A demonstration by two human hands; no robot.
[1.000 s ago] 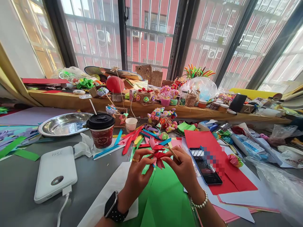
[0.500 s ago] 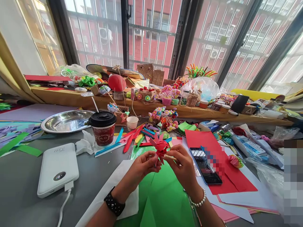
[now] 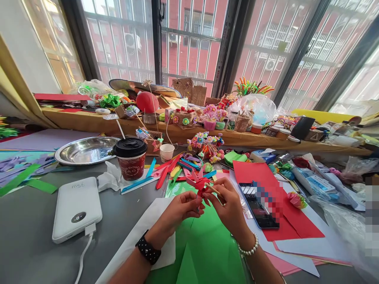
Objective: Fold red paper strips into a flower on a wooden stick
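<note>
Over the green paper (image 3: 204, 244), my left hand (image 3: 185, 207) pinches the lower part of a red paper flower (image 3: 200, 184) with pointed petals spread upward and outward. My right hand (image 3: 229, 203) is closed on a thin wooden stick (image 3: 215, 191), tilted toward the flower. The stick's tip, with something pale on it, reaches the flower's right side; whether it touches the petals I cannot tell. Fingers hide the flower's base.
A lidded cup (image 3: 129, 159), a power bank (image 3: 77, 210) with a cable and a steel tray (image 3: 85, 154) stand left. A phone (image 3: 257, 207) lies on red paper (image 3: 296, 211) at right. Paper strips (image 3: 168, 171) lie behind my hands; crafts crowd the sill.
The stick in my right hand has swung and shows more of its length beside the flower. The flower has tilted slightly in my left hand. The whole view has shifted a little.
</note>
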